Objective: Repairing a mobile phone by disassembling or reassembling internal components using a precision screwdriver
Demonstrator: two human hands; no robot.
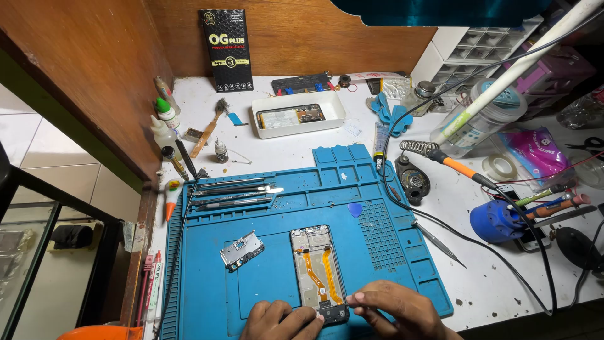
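I'm pinching the opened phone [319,272]'s bottom edge, left grip [281,320] and right grip [395,308] both narrow | metal shield [241,250] already lying off on blue mat [390,252] | orange flex cables still seated.

Two hands, left hand [280,320] and right hand [396,310], meet at one opened phone [319,272]. Beyond the fingers [354,297]: one blue mat [402,252], one loose circuit board [241,250], one white tray [298,114], one soldering iron [462,169], one blue pick [355,209].

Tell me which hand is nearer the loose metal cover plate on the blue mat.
Left. The left hand lies below and right of the cover plate; the right hand is farther right, beyond the opened phone.
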